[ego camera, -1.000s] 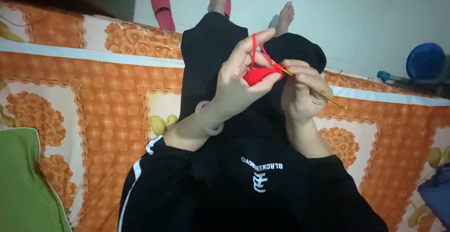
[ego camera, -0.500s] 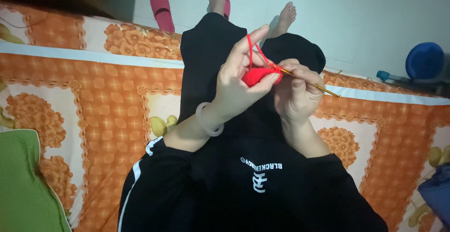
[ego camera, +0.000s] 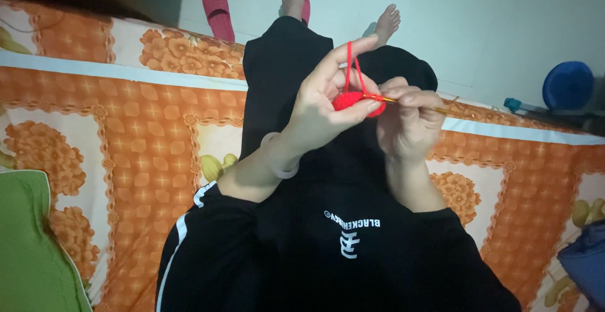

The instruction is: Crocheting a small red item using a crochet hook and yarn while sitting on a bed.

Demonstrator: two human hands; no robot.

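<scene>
Red crochet piece (ego camera: 353, 101) sits pinched between the thumb and fingers of the left hand (ego camera: 324, 107), raised above the lap, with a strand of red yarn (ego camera: 348, 66) looped over the lifted index finger. Right hand (ego camera: 409, 123) has its fingers closed round a thin gold crochet hook (ego camera: 413, 104), whose tip enters the piece. Below lies an orange flowered bedsheet (ego camera: 126, 129).

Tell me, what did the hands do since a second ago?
Very little. The right hand shifted the crochet hook slightly at the red crochet piece. The left hand kept pinching it, red yarn still over its raised forefinger. Nothing was picked up or let go; the pink slipper stayed put.
</scene>
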